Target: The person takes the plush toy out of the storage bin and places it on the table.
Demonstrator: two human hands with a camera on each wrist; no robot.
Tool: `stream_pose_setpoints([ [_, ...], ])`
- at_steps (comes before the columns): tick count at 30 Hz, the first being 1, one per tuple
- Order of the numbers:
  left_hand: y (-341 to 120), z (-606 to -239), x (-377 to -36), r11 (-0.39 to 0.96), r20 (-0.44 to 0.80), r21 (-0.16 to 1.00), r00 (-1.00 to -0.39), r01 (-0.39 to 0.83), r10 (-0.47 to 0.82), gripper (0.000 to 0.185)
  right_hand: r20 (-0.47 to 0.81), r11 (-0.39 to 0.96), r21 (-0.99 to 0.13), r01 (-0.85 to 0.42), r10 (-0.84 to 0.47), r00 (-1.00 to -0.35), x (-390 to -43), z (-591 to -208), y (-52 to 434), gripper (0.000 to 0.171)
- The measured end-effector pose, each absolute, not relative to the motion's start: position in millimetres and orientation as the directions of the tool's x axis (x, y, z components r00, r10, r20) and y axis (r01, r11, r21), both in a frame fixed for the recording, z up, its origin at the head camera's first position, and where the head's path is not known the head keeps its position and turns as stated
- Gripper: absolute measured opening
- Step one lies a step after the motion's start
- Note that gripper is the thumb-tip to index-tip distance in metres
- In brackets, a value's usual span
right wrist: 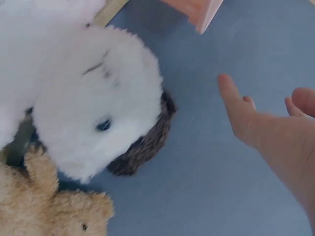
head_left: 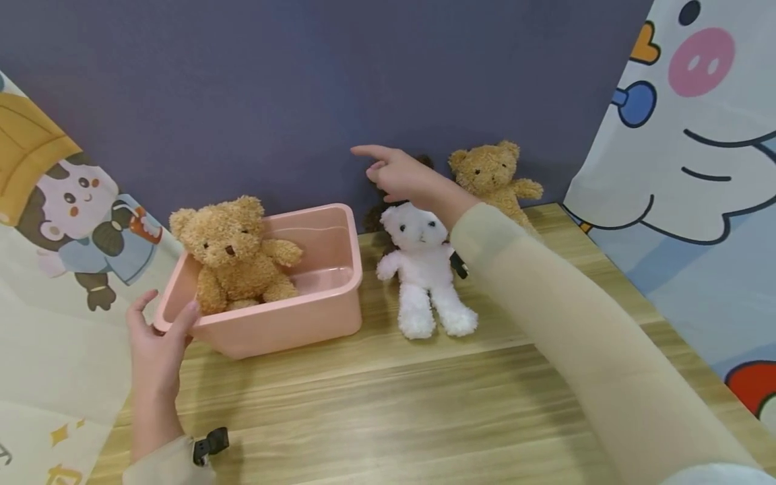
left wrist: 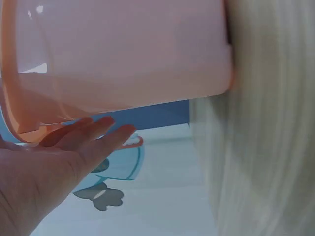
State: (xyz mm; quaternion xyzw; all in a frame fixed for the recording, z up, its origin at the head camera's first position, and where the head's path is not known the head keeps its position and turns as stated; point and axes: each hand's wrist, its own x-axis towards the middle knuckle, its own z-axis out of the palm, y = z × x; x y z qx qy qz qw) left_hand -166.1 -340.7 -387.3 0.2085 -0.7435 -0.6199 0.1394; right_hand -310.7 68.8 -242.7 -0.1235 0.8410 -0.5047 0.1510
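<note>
My left hand grips the left front corner of a pink plastic bin, thumb over the rim. In the left wrist view its fingers reach along the outside, below the lip. A tan teddy bear sits upright inside the bin, toward its left end. My right hand is raised in the air above a white plush bear, holding nothing. Its index finger extends to the left and the other fingers are loosely bent. The white bear sits on the table to the right of the bin.
A second tan teddy leans against the dark wall at the back right, partly behind my right forearm. Dark brown plush shows behind the white bear, mostly hidden. Cartoon-printed panels flank the wooden table.
</note>
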Motion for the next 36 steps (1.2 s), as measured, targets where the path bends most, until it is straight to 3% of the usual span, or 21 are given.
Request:
stream_pose_setpoints([
  [4,-341,-382,-171,0.166,-0.097,0.969,-0.898,-0.184,-0.429,0.085,-0.137,0.415,-0.909,-0.041,-0.39,-0.91,-310,-238,45,0.06],
  [15,-339,-387,-167,0.018,-0.161,0.983,-0.894,-0.185,-0.417,0.086,-0.162,0.274,-0.961,0.044,-0.425,-0.89,-315,-237,-26,0.059],
  [25,-337,-390,-170,-0.059,-0.142,0.99,-0.885,-0.129,-0.444,0.083,-0.188,0.279,-0.958,0.061,-0.457,-0.869,-325,-242,-74,0.068],
  [32,-342,-388,-168,-0.086,-0.141,0.99,-0.864,-0.114,-0.483,0.078,-0.263,0.206,-0.961,0.186,-0.458,-0.849,-329,-254,-110,0.072],
  [36,-338,-390,-170,-0.073,-0.159,0.987,-0.864,-0.142,-0.478,0.08,-0.312,0.239,-0.945,0.223,-0.458,-0.833,-333,-263,-116,0.074],
])
